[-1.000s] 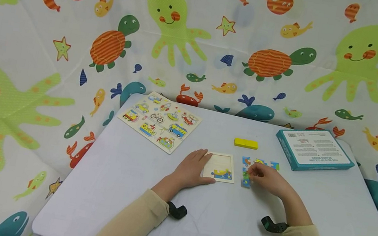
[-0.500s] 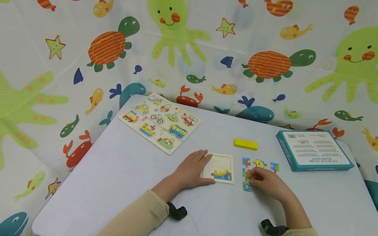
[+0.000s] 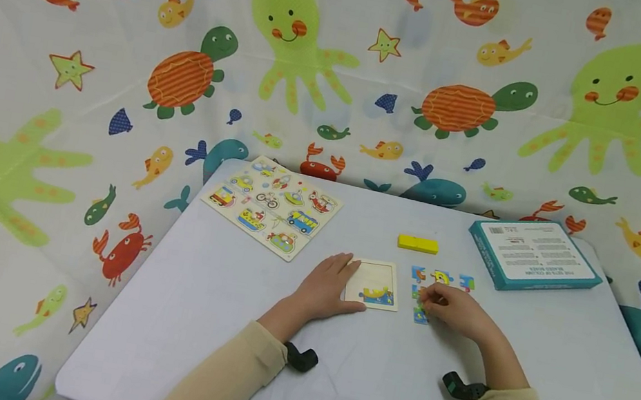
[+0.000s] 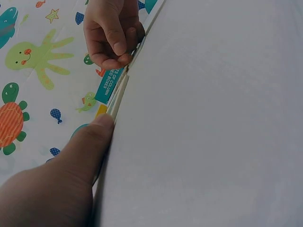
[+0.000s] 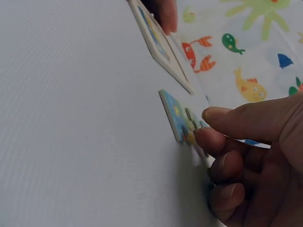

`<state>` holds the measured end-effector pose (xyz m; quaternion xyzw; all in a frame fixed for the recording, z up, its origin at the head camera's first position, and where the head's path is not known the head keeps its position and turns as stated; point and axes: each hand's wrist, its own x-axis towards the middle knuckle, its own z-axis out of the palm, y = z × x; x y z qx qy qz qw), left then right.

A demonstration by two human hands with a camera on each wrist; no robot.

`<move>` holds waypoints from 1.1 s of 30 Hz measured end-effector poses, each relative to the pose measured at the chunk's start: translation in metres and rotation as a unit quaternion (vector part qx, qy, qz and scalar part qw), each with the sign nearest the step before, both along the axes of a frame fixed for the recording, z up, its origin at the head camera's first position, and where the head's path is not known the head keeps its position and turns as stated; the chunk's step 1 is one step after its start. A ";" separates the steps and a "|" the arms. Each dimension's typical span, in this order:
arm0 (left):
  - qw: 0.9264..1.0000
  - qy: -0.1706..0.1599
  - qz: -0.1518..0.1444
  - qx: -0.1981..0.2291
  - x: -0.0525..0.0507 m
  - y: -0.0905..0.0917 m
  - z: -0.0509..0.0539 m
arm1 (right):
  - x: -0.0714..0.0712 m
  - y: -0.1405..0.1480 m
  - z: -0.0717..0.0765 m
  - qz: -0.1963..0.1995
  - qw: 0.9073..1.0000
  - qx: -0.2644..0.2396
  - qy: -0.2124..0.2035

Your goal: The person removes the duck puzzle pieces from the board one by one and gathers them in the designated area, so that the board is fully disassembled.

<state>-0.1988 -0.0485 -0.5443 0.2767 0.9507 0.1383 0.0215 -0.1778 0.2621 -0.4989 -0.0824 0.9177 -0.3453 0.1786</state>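
Observation:
My left hand (image 3: 324, 286) rests at the left side of a small square wooden puzzle tray (image 3: 366, 271), its fingers extended and the thumb along the near edge. Inside the tray's lower part lie joined yellow-and-blue pieces (image 3: 377, 296). My right hand (image 3: 454, 308) is over several loose jigsaw pieces (image 3: 442, 276) right of the tray, fingers curled, with thumb and index tips close together. One blue-green piece (image 3: 421, 316) lies just below those fingertips. In the right wrist view, pieces (image 5: 175, 116) show beside the fingertips; whether one is pinched is unclear.
A vehicle-picture board (image 3: 272, 206) lies at the back left of the white table (image 3: 182, 318). Behind the loose pieces is a yellow block (image 3: 418, 244). A teal box (image 3: 535, 253) lies at the back right, and a sea-animal cloth (image 3: 346, 36) hangs behind.
The lower loose piece has shifted slightly right and down since a second ago, and my right hand has moved a little lower. My left hand has stayed at the tray.

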 end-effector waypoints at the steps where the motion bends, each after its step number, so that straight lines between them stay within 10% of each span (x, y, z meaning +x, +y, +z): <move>1: 1.000 0.000 0.000 0.001 0.000 0.000 0.000 | 0.000 0.000 0.001 -0.001 1.000 0.003 0.001; 33: 1.000 0.008 0.003 -0.017 -0.002 0.000 -0.002 | -0.031 -0.093 0.005 0.100 0.994 -0.006 0.035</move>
